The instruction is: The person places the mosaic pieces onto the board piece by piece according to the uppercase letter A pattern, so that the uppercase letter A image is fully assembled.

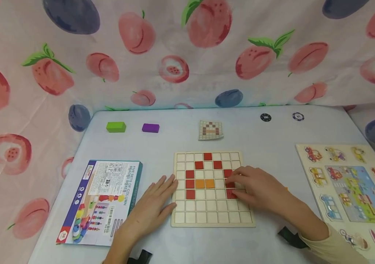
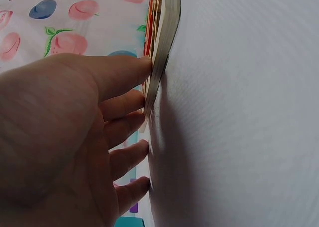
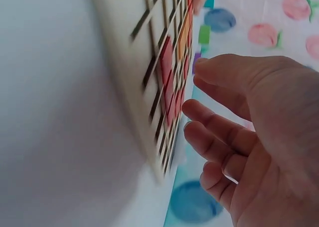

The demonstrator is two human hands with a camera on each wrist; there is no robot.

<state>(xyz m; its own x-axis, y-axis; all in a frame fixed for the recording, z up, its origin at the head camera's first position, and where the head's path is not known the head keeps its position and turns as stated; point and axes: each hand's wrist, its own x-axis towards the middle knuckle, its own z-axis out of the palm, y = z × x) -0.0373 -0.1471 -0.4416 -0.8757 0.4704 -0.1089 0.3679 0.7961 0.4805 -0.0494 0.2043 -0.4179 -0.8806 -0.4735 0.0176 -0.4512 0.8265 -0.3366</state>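
Your grid board (image 1: 212, 214) sits mid-tabletop (image 1: 266, 139), part filled: red tiles (image 1: 190, 184) form a peak at the top and run down the left side, with two orange tiles (image 1: 205, 183) in the middle row. More red shows on the right side, partly under your fingers, so the count there is unclear. The lower two rows are bare squares. Going by the small pattern card (image 1: 210, 130) behind the board, I'd judge the picture somewhere near half done, with the bottom part left; the card is too small to read exactly.

Your right hand (image 1: 256, 189) lies over the right-hand red tiles, fingers relaxed and slightly bent, fingertips at the tiles; no clear pinch, nothing held. Your left hand (image 1: 152, 205) is flat on the tabletop, straight fingers pressed against the board's left edge, steadying it.

A toy box (image 1: 101, 200) lies left of the board; a vehicle puzzle (image 1: 349, 187) lies to the right.
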